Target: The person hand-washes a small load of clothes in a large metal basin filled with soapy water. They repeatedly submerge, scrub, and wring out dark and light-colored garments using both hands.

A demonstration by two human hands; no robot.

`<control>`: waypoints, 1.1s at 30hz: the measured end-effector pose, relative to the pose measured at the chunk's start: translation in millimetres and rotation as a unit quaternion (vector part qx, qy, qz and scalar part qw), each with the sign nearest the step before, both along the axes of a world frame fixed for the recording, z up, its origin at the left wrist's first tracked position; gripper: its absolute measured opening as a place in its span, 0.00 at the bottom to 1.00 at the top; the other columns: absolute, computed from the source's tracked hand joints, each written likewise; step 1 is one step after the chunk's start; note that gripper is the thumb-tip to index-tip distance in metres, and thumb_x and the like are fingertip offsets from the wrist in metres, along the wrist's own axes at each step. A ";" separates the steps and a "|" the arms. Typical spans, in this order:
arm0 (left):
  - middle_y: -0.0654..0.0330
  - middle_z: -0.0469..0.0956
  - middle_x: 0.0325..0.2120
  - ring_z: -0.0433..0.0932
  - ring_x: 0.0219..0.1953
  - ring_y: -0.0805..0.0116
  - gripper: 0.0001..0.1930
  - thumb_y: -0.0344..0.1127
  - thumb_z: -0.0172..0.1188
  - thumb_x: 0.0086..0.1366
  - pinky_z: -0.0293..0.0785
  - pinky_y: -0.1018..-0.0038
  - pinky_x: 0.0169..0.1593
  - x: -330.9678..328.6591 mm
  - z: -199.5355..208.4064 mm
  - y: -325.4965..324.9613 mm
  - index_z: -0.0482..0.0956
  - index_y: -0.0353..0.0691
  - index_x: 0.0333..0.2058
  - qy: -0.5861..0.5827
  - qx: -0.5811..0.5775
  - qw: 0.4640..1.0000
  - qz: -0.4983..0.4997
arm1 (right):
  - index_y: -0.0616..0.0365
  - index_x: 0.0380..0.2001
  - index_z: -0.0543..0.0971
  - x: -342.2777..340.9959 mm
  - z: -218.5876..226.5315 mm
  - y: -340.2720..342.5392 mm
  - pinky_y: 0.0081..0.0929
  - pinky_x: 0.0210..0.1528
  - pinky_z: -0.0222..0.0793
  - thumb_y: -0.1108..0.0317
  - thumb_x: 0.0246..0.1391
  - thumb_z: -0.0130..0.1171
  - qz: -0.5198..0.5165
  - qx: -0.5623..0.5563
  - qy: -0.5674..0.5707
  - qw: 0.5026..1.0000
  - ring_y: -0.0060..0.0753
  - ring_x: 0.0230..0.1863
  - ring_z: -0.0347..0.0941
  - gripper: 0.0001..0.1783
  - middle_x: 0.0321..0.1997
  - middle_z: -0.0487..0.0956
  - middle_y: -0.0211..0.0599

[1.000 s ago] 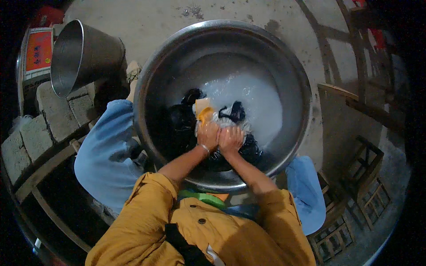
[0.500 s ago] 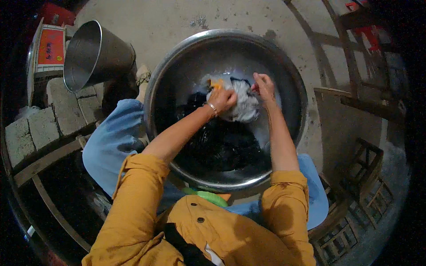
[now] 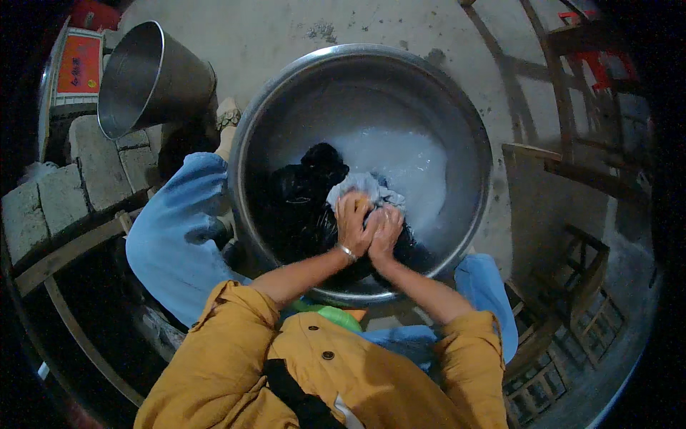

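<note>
Hands: left hand (image 3: 353,220) and right hand (image 3: 386,227) together on pale cloth (image 3: 359,181); finger closure not discernible.
Pale cloth: inside basin (image 3: 361,70), just near side of centre.
Dark cloth (image 3: 294,186): basin's left part.
Washing step: apparently rubbing.
Next rub: probably calls for firm two-handed hold, within basin.

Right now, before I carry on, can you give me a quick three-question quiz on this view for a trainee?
1. True or false: the left hand and right hand are close together at the pale cloth.
2. Which wrist wears the bracelet? A) left B) right C) neither
3. Fill in: in the picture, the metal bucket is to the ____ of the basin.

Key: 1 true; 2 A; 3 left.
</note>
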State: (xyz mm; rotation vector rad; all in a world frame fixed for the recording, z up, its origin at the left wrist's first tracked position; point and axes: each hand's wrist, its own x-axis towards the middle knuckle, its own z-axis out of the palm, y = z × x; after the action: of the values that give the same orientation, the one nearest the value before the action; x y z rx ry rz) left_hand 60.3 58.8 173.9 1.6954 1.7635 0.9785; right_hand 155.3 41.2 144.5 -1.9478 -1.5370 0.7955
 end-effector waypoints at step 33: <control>0.50 0.68 0.44 0.64 0.49 0.51 0.15 0.42 0.49 0.58 0.57 0.59 0.52 -27.2 -5.1 18.6 0.71 0.40 0.41 -0.009 -0.137 0.990 -0.044 | 0.60 0.40 0.71 4.9 16.2 28.4 0.47 0.58 0.47 0.60 0.56 0.45 0.116 -0.003 -0.012 0.993 0.55 0.58 0.52 0.16 0.60 0.56 0.50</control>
State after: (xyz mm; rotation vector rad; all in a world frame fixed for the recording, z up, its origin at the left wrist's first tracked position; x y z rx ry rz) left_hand 33.1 77.4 168.8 1.5698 1.7060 0.6770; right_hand 160.2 69.7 160.7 -1.8104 -1.8012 0.8744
